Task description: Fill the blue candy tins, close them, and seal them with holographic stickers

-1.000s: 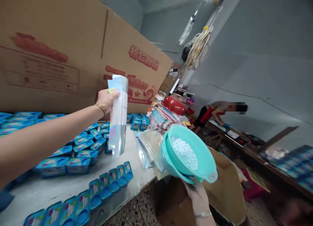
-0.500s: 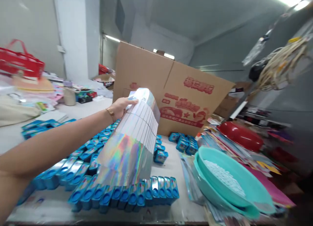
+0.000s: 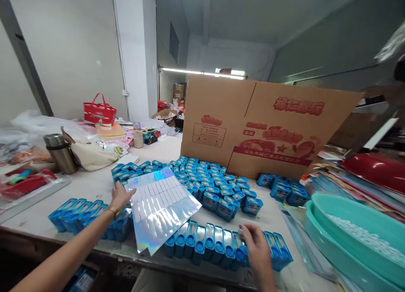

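My left hand [image 3: 120, 197] grips the left edge of a shiny holographic sticker sheet [image 3: 166, 218], thumb on top. White rectangular labels stand in rows across the sheet. It hangs tilted over a front row of small blue plastic boxes [image 3: 218, 243] and hides some of them. My right hand [image 3: 257, 245] is over the right part of that row, its thumb and fingers drawn together at a box top. Whether a small label is between those fingertips I cannot make out. Several boxes in the row carry shiny or coloured labels on top.
More blue boxes [image 3: 205, 180] stand grouped behind, before a large cardboard carton [image 3: 218, 102]. At right are turquoise basins [image 3: 319, 229] with white pieces and a red basin [image 3: 376, 170]. A steel flask [image 3: 60, 153], cloth pouch [image 3: 91, 155] and red bag [image 3: 99, 113] sit at left.
The sticker sheet has come down and nearer, from upright before the carton to low over the front row. My right hand has come into view at the boxes. The view has turned left.
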The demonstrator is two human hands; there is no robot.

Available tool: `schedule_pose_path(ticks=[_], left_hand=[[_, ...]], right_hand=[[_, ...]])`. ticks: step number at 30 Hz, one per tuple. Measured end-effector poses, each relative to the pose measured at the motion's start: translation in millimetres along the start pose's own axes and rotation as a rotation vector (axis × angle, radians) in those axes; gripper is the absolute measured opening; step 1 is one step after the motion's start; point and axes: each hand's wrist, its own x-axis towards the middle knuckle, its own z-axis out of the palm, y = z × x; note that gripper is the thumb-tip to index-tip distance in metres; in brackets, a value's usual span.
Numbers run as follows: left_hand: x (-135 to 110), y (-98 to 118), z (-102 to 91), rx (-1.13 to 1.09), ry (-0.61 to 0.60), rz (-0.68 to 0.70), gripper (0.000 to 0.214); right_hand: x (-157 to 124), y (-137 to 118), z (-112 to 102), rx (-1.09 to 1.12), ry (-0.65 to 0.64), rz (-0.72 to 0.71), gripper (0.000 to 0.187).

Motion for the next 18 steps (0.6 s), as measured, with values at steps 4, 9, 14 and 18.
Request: schedule_pose_path(ticks=[4,9,14,18], left_hand=[[-25,-60,-0.4,0.157,-0.077,0.185,0.075],[-90,-104,9.2,0.327,-0.213,0.435,0.074],[-124,-102,14.2,0.422,-0.188,0.426,0.067],[-123,-89,10.5,0.339,-0.203,0.34,0.069]], right_hand=[[17,-47,97,-0.318,-0.373,-0.206,0.04],[29,-42,158,-0.886,-0.53,-0.294,0.04],[29,-29,176,-0.77,-0.509,-0.204,0.033],[32,-30,186,-0.359,-0.499,-0.05,0.026]])
